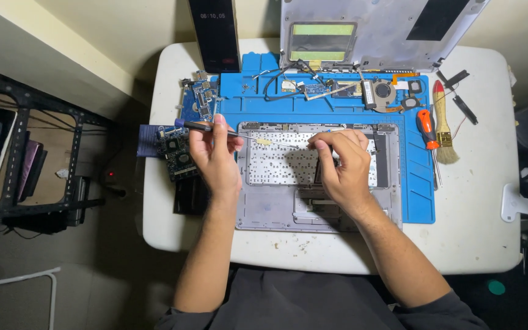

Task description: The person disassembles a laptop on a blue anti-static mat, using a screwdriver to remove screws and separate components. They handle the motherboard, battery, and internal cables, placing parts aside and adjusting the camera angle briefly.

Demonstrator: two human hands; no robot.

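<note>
A slim dark-handled screwdriver [215, 128] is gripped in the left hand [215, 156]. The right hand [340, 165] is pinched narrow against a grey perforated laptop case [258, 214] lying beneath both hands. A blue rubbery mat [420, 195] is spread underneath.

Bright sharp centre, dim murky edges

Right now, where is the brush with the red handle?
In the head view, the brush lies on the table's right side, just beyond the blue mat's right edge, beside the orange-handled screwdriver.
</note>
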